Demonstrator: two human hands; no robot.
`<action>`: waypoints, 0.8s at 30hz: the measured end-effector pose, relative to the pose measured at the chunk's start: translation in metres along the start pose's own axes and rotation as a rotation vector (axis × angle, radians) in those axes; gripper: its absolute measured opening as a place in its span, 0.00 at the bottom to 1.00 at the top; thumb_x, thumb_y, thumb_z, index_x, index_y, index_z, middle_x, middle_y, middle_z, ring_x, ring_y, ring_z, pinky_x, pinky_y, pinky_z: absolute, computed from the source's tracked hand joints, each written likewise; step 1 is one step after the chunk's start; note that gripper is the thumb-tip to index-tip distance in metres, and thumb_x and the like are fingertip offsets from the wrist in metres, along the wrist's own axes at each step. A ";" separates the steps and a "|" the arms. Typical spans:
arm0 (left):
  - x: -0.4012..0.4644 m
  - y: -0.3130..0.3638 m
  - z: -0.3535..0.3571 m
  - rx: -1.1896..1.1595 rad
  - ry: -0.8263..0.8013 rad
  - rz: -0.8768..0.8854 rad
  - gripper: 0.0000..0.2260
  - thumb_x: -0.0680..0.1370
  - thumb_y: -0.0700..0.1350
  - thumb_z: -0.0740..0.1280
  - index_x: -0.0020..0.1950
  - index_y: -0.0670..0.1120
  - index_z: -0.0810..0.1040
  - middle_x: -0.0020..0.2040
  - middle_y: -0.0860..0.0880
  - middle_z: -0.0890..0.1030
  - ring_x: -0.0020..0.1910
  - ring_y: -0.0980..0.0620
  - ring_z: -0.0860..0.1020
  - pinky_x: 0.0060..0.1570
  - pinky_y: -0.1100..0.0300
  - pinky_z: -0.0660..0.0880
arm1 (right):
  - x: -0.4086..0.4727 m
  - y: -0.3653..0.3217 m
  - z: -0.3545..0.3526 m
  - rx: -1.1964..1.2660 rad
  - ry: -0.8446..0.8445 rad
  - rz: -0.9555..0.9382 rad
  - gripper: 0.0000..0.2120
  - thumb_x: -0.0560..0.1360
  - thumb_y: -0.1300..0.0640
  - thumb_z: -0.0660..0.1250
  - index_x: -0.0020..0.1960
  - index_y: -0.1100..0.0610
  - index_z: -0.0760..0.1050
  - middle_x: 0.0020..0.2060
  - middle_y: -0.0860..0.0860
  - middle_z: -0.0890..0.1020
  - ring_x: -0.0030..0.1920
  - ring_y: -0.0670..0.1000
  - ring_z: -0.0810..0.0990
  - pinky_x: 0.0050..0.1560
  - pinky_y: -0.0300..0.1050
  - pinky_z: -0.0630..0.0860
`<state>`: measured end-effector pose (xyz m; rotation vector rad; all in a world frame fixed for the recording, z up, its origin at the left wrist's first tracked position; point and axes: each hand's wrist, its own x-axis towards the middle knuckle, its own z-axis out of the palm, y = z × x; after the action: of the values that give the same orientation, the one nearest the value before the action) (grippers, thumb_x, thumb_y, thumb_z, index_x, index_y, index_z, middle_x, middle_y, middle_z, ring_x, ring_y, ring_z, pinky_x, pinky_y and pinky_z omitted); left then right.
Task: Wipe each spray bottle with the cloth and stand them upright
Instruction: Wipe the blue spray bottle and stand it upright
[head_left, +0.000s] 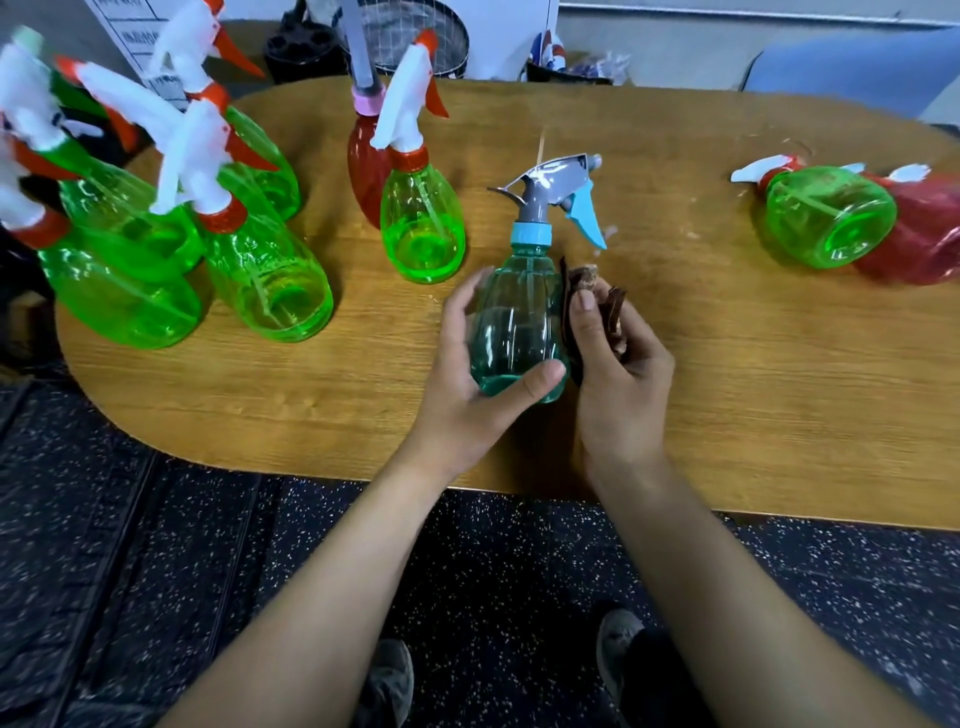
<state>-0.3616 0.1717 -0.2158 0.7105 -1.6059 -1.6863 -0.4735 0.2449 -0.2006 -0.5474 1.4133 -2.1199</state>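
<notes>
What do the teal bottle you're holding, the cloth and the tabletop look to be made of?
Teal bottle: clear tinted plastic, glossy; the dip tube shows through its ribbed wall. Cloth: dark brown, soft, folded and crumpled, probably fabric, weave too small to tell. Table: wood-grain surface, matte, perhaps laminate over board.

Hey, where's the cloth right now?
In the head view, the brown cloth is held in the right hand, against the right side of the teal spray bottle, near the table's front edge.
</notes>
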 end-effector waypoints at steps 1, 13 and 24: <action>0.000 -0.001 0.000 0.000 0.007 0.003 0.44 0.73 0.42 0.80 0.82 0.45 0.59 0.71 0.49 0.78 0.71 0.49 0.79 0.68 0.53 0.77 | 0.001 0.001 -0.001 -0.005 0.003 -0.005 0.13 0.84 0.60 0.68 0.63 0.67 0.81 0.51 0.52 0.87 0.55 0.50 0.83 0.59 0.48 0.79; -0.004 0.002 0.003 0.164 -0.031 0.083 0.43 0.74 0.42 0.78 0.85 0.48 0.61 0.73 0.67 0.76 0.73 0.58 0.76 0.69 0.60 0.76 | 0.032 -0.034 -0.020 -0.523 -0.002 -0.529 0.14 0.81 0.55 0.73 0.65 0.58 0.83 0.59 0.55 0.84 0.61 0.52 0.83 0.63 0.51 0.79; -0.002 -0.005 0.002 0.131 -0.105 0.090 0.41 0.73 0.34 0.77 0.82 0.49 0.63 0.70 0.60 0.80 0.70 0.56 0.79 0.66 0.59 0.78 | 0.040 -0.032 -0.027 -0.907 -0.252 -0.745 0.22 0.73 0.69 0.76 0.65 0.58 0.84 0.64 0.52 0.83 0.66 0.52 0.80 0.66 0.53 0.78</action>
<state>-0.3620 0.1745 -0.2205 0.6121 -1.8079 -1.5872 -0.5270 0.2493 -0.1790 -1.8439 2.2002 -1.6341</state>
